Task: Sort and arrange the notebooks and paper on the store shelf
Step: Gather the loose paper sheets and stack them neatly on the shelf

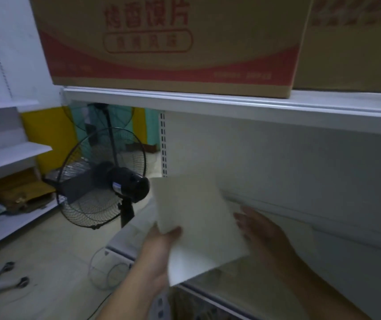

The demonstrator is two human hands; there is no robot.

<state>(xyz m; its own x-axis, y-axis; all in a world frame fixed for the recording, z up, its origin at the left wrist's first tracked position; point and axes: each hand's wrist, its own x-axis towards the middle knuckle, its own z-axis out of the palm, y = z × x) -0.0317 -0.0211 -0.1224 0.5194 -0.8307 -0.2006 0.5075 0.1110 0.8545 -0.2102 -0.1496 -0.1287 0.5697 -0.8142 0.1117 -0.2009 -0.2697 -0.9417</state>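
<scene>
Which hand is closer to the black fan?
The left hand. It grips the white paper at its lower left edge, just right of the black fan. The right hand rests at the paper's far side.

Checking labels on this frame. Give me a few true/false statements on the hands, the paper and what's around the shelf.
1. The left hand grips the white paper at its left edge. True.
2. The right hand is closed around a notebook. False: its fingers are spread against the paper's right side; no notebook shows.
3. A cardboard box with red print sits on the upper shelf. True.
4. The black fan stands on the upper shelf. False: it stands on the floor, left of the shelf.
5. Wrenches lie on the floor at lower left. True.
</scene>
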